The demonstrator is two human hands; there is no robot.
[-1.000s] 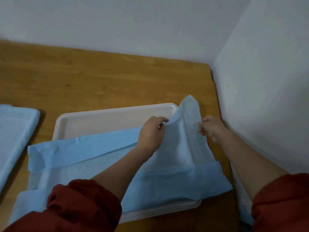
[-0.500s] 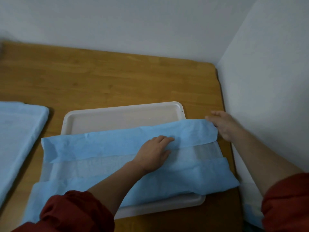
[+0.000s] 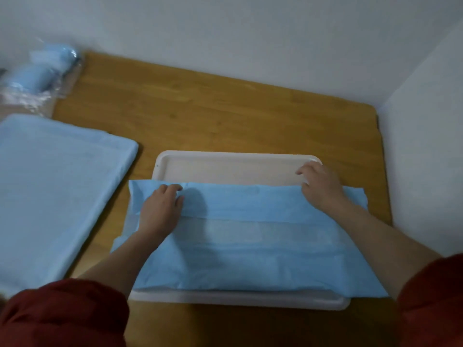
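Blue sheet [image 3: 250, 259] lying folded across the near part of the white tray [image 3: 225, 154]: my left hand [image 3: 160, 211] has shifted from the tray's middle to its left end and my right hand [image 3: 320, 186] onto its far right corner, both with fingers bent over the sheet's far fold, though I cannot tell whether they pinch it.

No lettering, label, brand mark, number or sign is showing legibly anywhere in this view. The blue sheet [image 3: 250, 204] and the white tray [image 3: 225, 169] are presenting plain, unmarked faces. The plastic-wrapped packet [image 3: 42, 71] at the far left is appearing too blurred for any print on it to be made out.
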